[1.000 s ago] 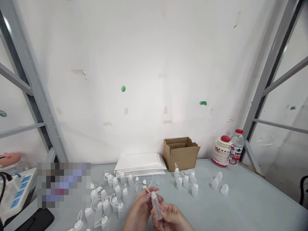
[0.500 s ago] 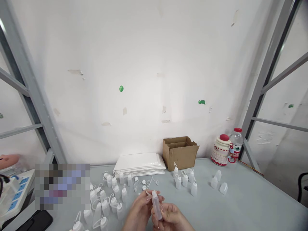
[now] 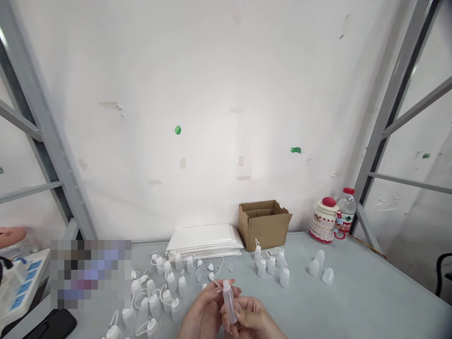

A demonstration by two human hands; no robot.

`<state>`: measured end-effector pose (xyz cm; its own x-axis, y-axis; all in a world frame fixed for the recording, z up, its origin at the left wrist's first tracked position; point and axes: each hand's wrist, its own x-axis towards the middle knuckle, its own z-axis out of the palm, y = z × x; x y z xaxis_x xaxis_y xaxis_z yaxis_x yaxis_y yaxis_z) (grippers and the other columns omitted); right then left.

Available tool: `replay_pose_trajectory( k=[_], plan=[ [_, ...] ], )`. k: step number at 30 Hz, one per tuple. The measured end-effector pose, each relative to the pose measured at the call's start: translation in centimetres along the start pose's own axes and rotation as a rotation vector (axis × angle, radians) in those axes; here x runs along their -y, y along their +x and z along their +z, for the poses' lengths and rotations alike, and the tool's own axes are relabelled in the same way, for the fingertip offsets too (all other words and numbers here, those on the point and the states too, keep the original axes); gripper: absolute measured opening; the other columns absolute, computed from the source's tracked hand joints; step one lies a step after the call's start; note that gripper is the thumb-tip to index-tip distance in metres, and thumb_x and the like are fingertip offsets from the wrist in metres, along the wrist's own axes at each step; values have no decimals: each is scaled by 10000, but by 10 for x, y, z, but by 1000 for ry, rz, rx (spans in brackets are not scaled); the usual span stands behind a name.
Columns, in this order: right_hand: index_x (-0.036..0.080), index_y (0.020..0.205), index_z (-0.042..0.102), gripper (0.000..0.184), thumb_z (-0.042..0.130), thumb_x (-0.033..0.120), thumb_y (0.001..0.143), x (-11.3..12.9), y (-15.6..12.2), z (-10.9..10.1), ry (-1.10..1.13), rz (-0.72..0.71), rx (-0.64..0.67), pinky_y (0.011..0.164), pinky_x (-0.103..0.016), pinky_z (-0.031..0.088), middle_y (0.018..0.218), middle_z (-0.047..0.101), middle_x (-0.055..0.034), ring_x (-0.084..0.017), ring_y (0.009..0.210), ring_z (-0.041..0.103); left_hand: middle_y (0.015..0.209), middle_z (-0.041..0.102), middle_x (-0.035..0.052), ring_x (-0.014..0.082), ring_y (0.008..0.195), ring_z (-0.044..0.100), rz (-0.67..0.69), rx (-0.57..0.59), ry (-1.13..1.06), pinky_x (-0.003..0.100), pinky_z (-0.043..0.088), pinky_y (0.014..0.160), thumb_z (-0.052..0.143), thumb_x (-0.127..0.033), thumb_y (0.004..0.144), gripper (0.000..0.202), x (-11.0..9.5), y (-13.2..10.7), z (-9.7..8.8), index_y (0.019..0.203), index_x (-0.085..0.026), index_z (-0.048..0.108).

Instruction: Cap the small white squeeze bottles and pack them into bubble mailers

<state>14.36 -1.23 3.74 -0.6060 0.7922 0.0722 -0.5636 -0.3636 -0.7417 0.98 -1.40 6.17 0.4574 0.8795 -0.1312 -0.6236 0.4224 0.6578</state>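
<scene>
At the bottom centre I hold a small translucent squeeze bottle [image 3: 228, 301] upright between both hands. My right hand [image 3: 252, 320] is wrapped round the bottle's body. The fingertips of my left hand [image 3: 204, 313] pinch at the bottle's white cap end. Just left of my hands, several small white bottles with tethered caps [image 3: 158, 296] stand and lie on the grey table [image 3: 353, 301]. A smaller group of bottles [image 3: 270, 266] stands beyond my hands to the right.
A stack of white sheets [image 3: 206, 240] and an open cardboard box [image 3: 264, 223] sit against the wall. A red-lidded jar [image 3: 324, 221] and water bottle [image 3: 346, 209] stand back right. A power strip [image 3: 21, 285] and dark phone [image 3: 52, 325] lie at left. Metal rack posts flank the table.
My hands and the bottle have stayed in nearly the same spot; the left fingers have shifted slightly at the cap. The view has dipped a little.
</scene>
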Motion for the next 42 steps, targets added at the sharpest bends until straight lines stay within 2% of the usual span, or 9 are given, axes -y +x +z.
replay_pose_trajectory(
  k=[6, 10, 15, 20, 26, 31, 37, 39, 42],
  plan=[
    [138, 696, 696, 296, 757, 406, 587, -10, 5, -8, -200, -157, -134, 520, -220, 382, 654, 638, -38, -116, 570, 550, 964, 694, 92, 225, 1006, 538, 31, 12, -34, 285, 393, 757, 598, -282, 656, 253, -4, -4, 0, 847, -145, 693],
    [153, 708, 682, 292, 744, 417, 599, -14, 6, -13, -300, -218, -203, 541, -245, 412, 598, 639, -21, -136, 571, 560, 932, 702, 80, 207, 927, 560, 47, -15, 29, 267, 378, 666, 600, -277, 662, 240, -1, -2, -2, 851, -160, 693],
    [164, 735, 662, 196, 739, 321, 647, -11, 1, -13, -336, -233, -236, 610, -243, 426, 651, 638, -1, -114, 605, 545, 902, 705, 75, 204, 897, 571, 50, -34, 48, 275, 371, 702, 618, -282, 654, 265, 4, 0, -5, 876, -159, 692],
    [151, 722, 654, 216, 738, 334, 643, -14, -1, -10, -348, -233, -267, 604, -255, 438, 625, 631, -5, -122, 589, 552, 907, 689, 77, 190, 796, 573, 35, -47, 63, 272, 356, 639, 623, -305, 646, 299, 6, 1, -7, 898, -154, 680],
    [152, 688, 647, 272, 737, 398, 616, -16, -2, -4, -418, -285, -382, 565, -256, 435, 619, 611, -3, -125, 557, 533, 801, 642, 51, 162, 697, 537, 71, 13, 108, 257, 326, 571, 620, -293, 641, 193, 5, 1, 0, 775, -162, 665],
    [157, 692, 662, 238, 740, 369, 620, -15, -3, -4, -473, -243, -350, 577, -251, 440, 634, 598, 2, -124, 571, 534, 685, 571, 24, 115, 547, 460, 95, 54, 197, 252, 311, 519, 601, -297, 644, 155, 5, 2, 2, 665, -147, 633],
    [146, 715, 698, 271, 796, 332, 544, -15, 3, -5, -248, -129, -226, 520, -237, 426, 572, 608, 7, -102, 502, 522, 752, 605, 44, 126, 558, 490, 73, -19, 259, 229, 298, 430, 625, -323, 623, 180, 6, 2, 1, 657, -148, 652],
    [131, 650, 699, 287, 814, 348, 502, -16, 5, -7, -145, -79, -177, 483, -214, 398, 505, 589, 10, -87, 455, 512, 776, 630, 56, 149, 611, 532, 77, -37, 253, 229, 340, 451, 648, -332, 617, 192, 5, 1, 2, 669, -148, 667],
    [104, 609, 688, 315, 817, 365, 489, -15, 7, -10, -17, -21, -137, 459, -184, 362, 502, 598, -10, -68, 425, 519, 763, 665, 67, 200, 758, 578, 87, -66, 214, 256, 421, 602, 673, -358, 618, 241, 3, -2, 6, 727, -145, 702]
  ],
)
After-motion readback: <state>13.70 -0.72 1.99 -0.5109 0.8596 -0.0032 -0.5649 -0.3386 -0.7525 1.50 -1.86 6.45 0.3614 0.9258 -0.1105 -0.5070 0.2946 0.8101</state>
